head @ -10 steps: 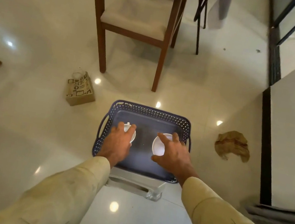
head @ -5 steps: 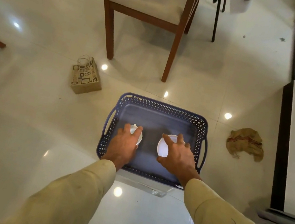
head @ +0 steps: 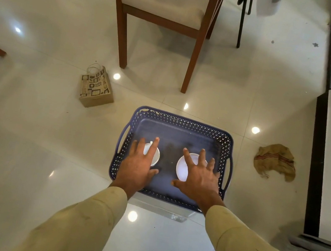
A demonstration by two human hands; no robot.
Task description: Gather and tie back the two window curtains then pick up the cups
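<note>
Both hands spread open over two white cups in blue perforated basket (head: 183, 120): left hand (head: 136, 164) over left cup (head: 154, 156), right hand (head: 199, 180) over right cup (head: 184, 169). Paper bag (head: 97, 89) marked "insta mart" on floor nearby; crumpled brown cloth (head: 275, 161) right.

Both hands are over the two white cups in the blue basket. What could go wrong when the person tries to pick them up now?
1. The left hand hides most of the left cup, so the grasp there may be partly blind and could tip it.
2. The blue basket seems to rest on a smaller clear stand; pressing near its edge might tilt it.
3. The right hand has its fingers spread over the right cup; a loose grip could let it slip.
</note>
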